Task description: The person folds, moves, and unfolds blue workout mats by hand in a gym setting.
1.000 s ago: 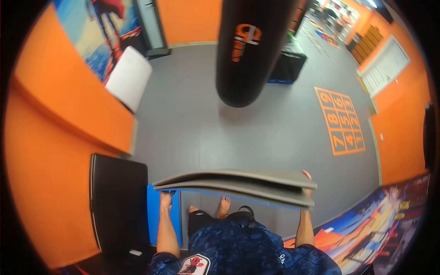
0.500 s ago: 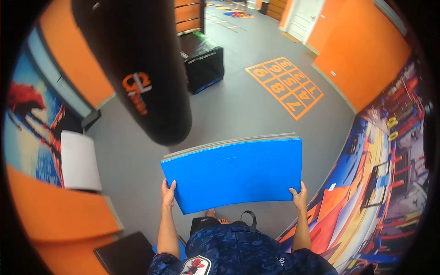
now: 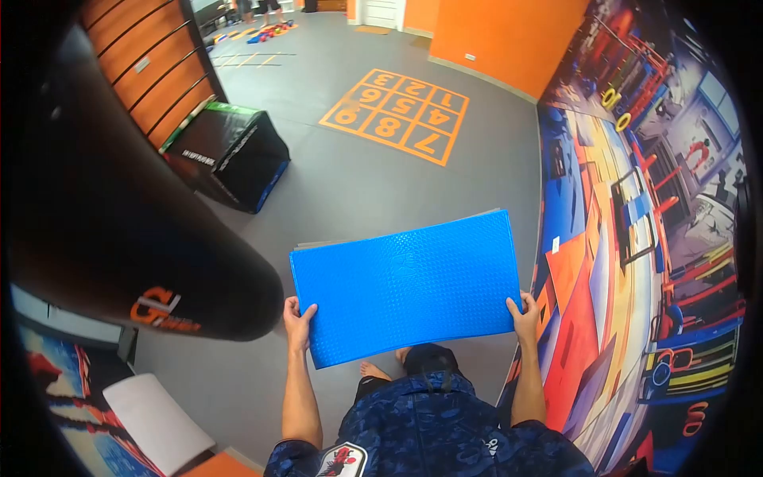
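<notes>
A folded blue exercise mat [image 3: 405, 290] with a textured face is held out level before my body, and greyish layers show along its far edge. My left hand [image 3: 297, 324] is closed on the mat's left side, thumb on the blue face. On the opposite side my right hand [image 3: 524, 319] grips the edge the same way. The fingers beneath the mat are hidden. Part of a bare foot [image 3: 373, 371] shows below the near edge.
A large black punching bag [image 3: 199, 262] hangs close on the left. Beyond it stands a black box [image 3: 246, 163]. Orange numbered grid squares [image 3: 397, 115] mark the grey floor ahead. A mural wall [image 3: 604, 262] runs along the right. People's legs show far off.
My view has swung to the right, so the punching bag and box sit further left. Both hands still hold the mat, whose right end now sits higher in view.
</notes>
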The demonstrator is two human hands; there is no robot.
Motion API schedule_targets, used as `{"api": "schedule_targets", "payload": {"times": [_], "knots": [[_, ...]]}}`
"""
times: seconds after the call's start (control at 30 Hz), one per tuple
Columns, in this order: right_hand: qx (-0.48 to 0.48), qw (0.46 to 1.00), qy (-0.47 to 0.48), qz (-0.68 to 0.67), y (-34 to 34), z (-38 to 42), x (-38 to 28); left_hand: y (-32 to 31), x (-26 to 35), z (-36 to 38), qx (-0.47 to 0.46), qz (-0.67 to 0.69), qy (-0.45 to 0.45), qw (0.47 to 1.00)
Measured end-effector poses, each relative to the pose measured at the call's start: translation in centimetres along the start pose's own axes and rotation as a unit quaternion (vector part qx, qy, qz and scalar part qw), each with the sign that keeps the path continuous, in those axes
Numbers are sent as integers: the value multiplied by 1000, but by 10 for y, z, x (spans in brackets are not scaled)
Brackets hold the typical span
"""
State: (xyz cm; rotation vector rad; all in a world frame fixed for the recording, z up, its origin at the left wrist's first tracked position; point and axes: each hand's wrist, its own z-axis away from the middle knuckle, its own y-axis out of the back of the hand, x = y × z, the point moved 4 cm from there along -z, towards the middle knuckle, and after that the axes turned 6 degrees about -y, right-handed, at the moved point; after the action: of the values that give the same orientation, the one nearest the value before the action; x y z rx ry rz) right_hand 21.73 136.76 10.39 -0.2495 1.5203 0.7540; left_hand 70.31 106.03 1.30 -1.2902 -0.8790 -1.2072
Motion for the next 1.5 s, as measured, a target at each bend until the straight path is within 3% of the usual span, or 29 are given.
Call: {"api": "schedule_targets", "payload": {"times": [0.1, 0.3, 0.33, 0.67, 0.77, 0.83, 0.93, 1.03, 1.13, 1.27, 1.43, 1.5], "knots": [[11, 998, -14, -60, -3, -22, 18, -37, 11, -39, -43, -4, -5, 999], [34, 997, -57, 42, -2, -100, 31, -125, 29, -125, -104, -37, -10, 994], [21, 984, -117, 134, 7, -115, 34, -139, 34, -141, -108, -58, -7, 992], [65, 989, -125, -38, 21, -253, 17, -287, 38, -271, -162, -34, 14, 986], [54, 976, -200, 73, 23, -301, 9, -331, 42, -305, -178, -82, 11, 981], [13, 975, -198, 99, 13, -335, -14, -350, 32, -342, -182, -141, -13, 973], [-88, 984, -153, 17, -2, -390, -10, -377, 14, -399, -129, -153, -18, 980], [-166, 921, -243, -257, -17, -444, -9, -397, -2, -459, -113, -133, 3, 985], [-211, 959, -119, -147, -36, -490, -44, -420, -13, -539, -124, -113, 10, 986], [-184, 971, -124, -87, -68, -549, -101, -473, 3, -617, -162, -113, 16, 980], [-39, 984, -146, -89, -95, -631, -86, -529, 6, -720, -195, -118, 13, 974], [-22, 975, -164, -147, -99, -651, -85, -551, 15, -748, -216, -111, 27, 970]]}}
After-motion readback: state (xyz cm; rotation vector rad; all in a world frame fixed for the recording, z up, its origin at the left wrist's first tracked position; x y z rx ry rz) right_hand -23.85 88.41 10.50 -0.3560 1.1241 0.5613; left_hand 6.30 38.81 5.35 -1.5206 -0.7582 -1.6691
